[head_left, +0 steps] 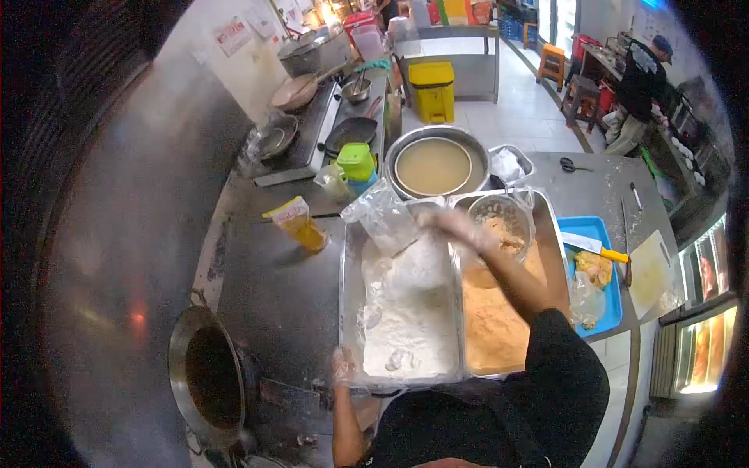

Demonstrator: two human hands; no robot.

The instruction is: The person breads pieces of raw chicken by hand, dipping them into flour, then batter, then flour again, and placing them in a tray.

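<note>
A clear plastic bag hangs tilted over the far end of a metal tray of white flour. My right hand, in a thin clear glove and blurred, is closed at the bag's right side. My left hand, also gloved, is closed at the flour tray's near left corner, its fingers partly hidden. Beside the flour stands a second tray of orange-brown breading. A clear bowl with coated pieces sits at that tray's far end, partly behind my right forearm.
A pot of cloudy liquid stands behind the trays. To the left are a yellow pouch and a wok. On the right, a blue tray bears a knife. A person stands at the far right.
</note>
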